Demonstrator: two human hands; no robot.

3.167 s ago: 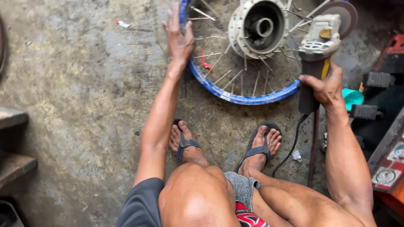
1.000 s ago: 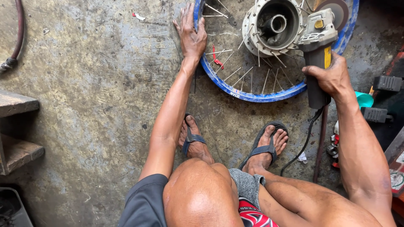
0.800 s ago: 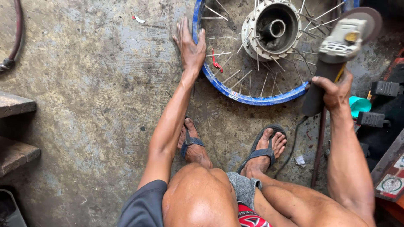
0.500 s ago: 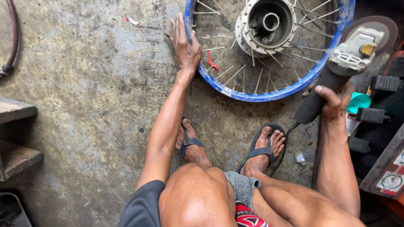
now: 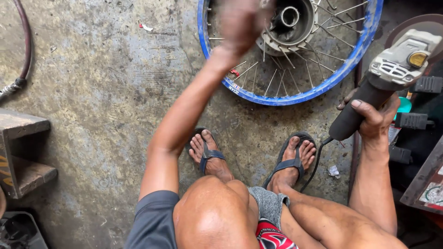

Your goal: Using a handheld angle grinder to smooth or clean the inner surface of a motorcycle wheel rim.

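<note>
- Blue-rimmed spoked wheel (image 5: 295, 94) is lying flat on the stained concrete floor (image 5: 101, 92) at the far side of the scene, its grey metal hub (image 5: 288, 20) sitting in the middle and facing up.
- The left hand (image 5: 240, 23) is hanging blurred over the wheel's left part, just beside the hub; whether its fingers are spread or closed I cannot tell, and nothing is showing in it.
- The right hand (image 5: 374, 120) is wrapping its fingers tight around the dark handle of an angle grinder (image 5: 392, 74), held up at the right, off the wheel, with the disc end pointing far and right.
- The grinder's black cord (image 5: 314, 161) is trailing down past the right foot (image 5: 293, 161).
- Both feet are resting in sandals on the floor, near the wheel's closest edge, with the left foot (image 5: 207, 154) planted left of the other.
- As for progress, I judge the cutting work to be partly done: several spokes are looking loose or severed near the left of the rim, while many on the right are running intact from hub to rim, so those are left.
- A small red scrap (image 5: 235, 72) is lying among the spokes.
- A reddish hose (image 5: 25, 41) is curving along the far left, and a wooden block (image 5: 23, 147) is standing at the near left.
</note>
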